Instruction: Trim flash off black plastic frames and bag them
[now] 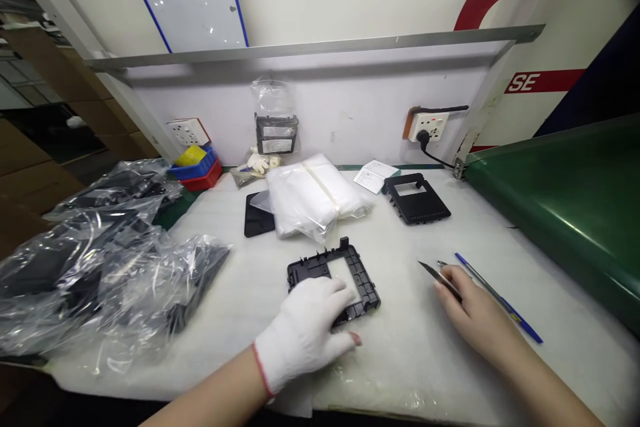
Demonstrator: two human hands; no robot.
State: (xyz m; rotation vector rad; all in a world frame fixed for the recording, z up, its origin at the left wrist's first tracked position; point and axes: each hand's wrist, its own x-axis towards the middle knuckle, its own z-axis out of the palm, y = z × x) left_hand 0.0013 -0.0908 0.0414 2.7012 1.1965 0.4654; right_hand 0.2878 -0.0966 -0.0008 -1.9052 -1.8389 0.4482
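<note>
My left hand [313, 323], in a white glove with a red cuff edge, lies over a black plastic frame [367, 283]. Its fingers reach across the frame's near left part and opening, while the thumb sticks out apart from it. The frame lies with its ribbed side up. In my bare right hand [467, 310] is a slim dark knife [434, 275], its pointed tip aimed up and left, above the table. A blue pen [500, 300] lies just right of that hand. Part of a small metallic thing [441, 263] shows by the fingers; I cannot make it out.
Bagged black parts [110, 273] heap at left. Behind are blue and red bins [200, 173], a stack of clear bags [315, 193], a dark flat panel [257, 217], a booklet [375, 175] and another black frame [425, 203]. A green belt [565, 193] runs at right.
</note>
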